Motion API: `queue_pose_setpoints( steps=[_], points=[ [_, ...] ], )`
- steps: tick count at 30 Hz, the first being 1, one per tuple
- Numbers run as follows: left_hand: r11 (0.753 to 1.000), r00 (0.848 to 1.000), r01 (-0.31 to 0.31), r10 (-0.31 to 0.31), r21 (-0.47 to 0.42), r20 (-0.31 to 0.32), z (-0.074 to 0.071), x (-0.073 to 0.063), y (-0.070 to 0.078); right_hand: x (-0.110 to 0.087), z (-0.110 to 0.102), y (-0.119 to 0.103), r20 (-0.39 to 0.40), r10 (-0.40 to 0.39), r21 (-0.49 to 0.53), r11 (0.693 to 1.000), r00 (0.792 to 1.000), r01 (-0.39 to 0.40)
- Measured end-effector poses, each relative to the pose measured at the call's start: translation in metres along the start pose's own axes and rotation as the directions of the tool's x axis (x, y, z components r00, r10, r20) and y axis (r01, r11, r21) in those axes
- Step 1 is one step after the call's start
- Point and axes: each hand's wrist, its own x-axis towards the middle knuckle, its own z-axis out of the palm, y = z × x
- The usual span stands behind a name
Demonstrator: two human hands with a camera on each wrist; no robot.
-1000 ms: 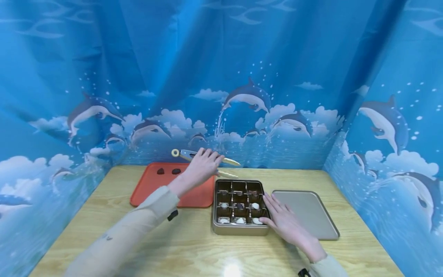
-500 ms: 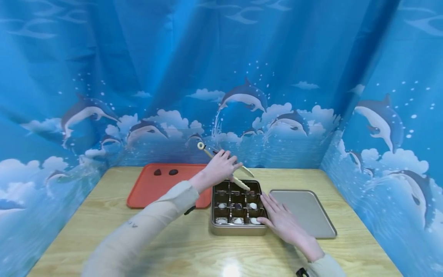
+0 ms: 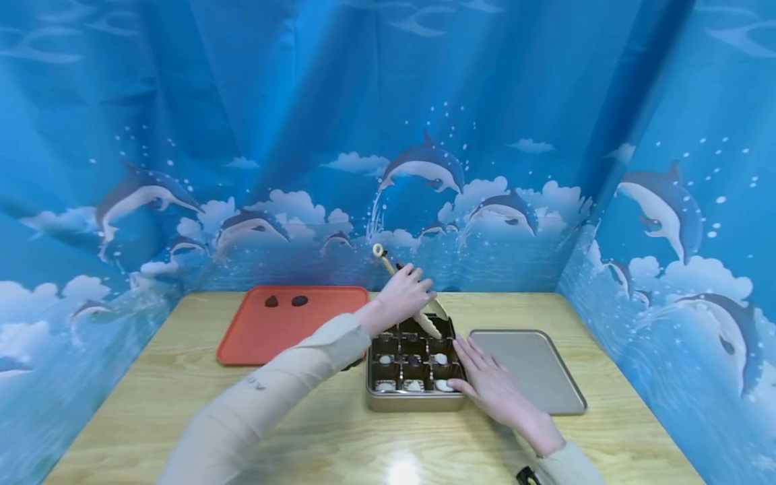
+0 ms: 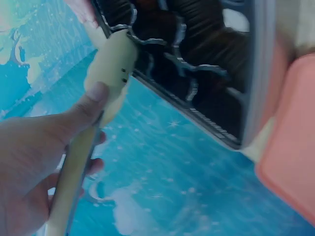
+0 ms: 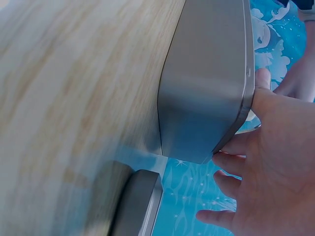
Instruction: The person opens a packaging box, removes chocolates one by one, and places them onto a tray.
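My left hand (image 3: pixel 401 294) grips a pair of cream-coloured tongs (image 4: pixel 74 182), thumb along one arm in the left wrist view. The tong tips point down into the back right part of a metal tin (image 3: pixel 415 403). Whether anything sits between the tips cannot be told. A dark divider splits the tin into several compartments, with pale pieces like a white chocolate (image 3: pixel 440 359) in the front and middle rows, and a dark one at the centre. My right hand (image 3: pixel 497 391) rests along the tin's right rim, fingers extended, as the right wrist view also shows.
A red tray (image 3: pixel 242 343) lies left of the tin, bearing a triangular dark chocolate (image 3: pixel 271 301) and an oval dark chocolate (image 3: pixel 300 300). To the right, partly behind my right hand, lies a flat metal lid (image 3: pixel 539 370). A dolphin-print curtain (image 3: pixel 303 135) surrounds the table.
My left hand has carried the tongs rightward from near the red tray to the tin, and the tips have dropped into its back right part. The right hand stays on the rim.
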Motion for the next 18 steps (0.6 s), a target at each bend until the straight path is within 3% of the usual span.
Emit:
queue_pose_setpoints(
  steps=[6,10,18],
  points=[
    [0.998,0.992,0.018,-0.026,0.068,0.120,-0.022,0.015,0.012,0.000,0.000,0.001,0.001,-0.005,-0.012,1.000,1.000,0.005],
    [0.996,0.983,-0.017,0.000,0.090,0.182,-0.031,0.024,0.018,0.000,-0.001,0.002,0.007,0.001,-0.016,1.000,1.000,-0.001],
    [0.994,0.979,-0.039,0.018,0.099,0.203,-0.023,0.034,0.028,0.001,-0.003,0.001,0.034,0.005,-0.005,1.000,0.999,-0.005]
  ],
)
